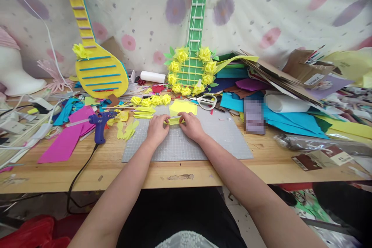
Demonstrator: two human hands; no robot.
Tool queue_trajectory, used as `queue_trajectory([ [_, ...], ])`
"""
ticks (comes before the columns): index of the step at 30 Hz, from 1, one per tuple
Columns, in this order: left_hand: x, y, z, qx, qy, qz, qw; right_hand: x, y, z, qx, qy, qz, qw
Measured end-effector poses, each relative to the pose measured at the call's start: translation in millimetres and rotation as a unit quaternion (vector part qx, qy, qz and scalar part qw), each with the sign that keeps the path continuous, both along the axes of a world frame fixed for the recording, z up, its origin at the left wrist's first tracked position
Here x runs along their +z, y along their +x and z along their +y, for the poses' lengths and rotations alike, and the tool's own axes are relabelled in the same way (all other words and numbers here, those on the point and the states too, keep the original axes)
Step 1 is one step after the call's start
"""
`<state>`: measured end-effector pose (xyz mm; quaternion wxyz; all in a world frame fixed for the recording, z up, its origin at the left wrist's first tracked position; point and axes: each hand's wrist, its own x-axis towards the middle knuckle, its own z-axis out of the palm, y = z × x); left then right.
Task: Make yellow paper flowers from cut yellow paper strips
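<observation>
Between my two hands is a narrow yellow paper strip (174, 121), held low over the grey cutting mat (223, 135). My left hand (157, 128) pinches its left end, and my right hand (191, 124) grips the right end. Just behind them lies a flat yellow paper sheet (183, 107). Several yellow paper roses (151, 101) sit in a row at the mat's back left, with folded yellow strips (144, 112) in front of them. White-handled scissors (207, 102) rest at the mat's far edge.
A blue glue gun (100, 126) stands at left, its cord running off the table edge. Behind are a yellow paper instrument (101, 71) and a green one (196, 27) ringed with roses. Coloured paper (293, 122) and cardboard (279, 73) pile up at right.
</observation>
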<state>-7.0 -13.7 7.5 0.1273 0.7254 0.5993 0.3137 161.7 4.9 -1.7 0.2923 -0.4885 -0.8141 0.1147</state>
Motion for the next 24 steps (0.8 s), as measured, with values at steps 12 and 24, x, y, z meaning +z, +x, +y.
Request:
queue_trajectory([
  [12, -6.2, -0.1, 4.0, 0.052, -0.041, -0.032, 0.997, -5.1, -1.2, 3.7, -0.061, -0.141, 0.131, 0.979],
  [24, -4.6, 8.2, 5.6, 0.083, -0.036, -0.006, 0.996, -2.6, -13.9, -2.5, -0.126, -0.101, 0.071, 0.984],
])
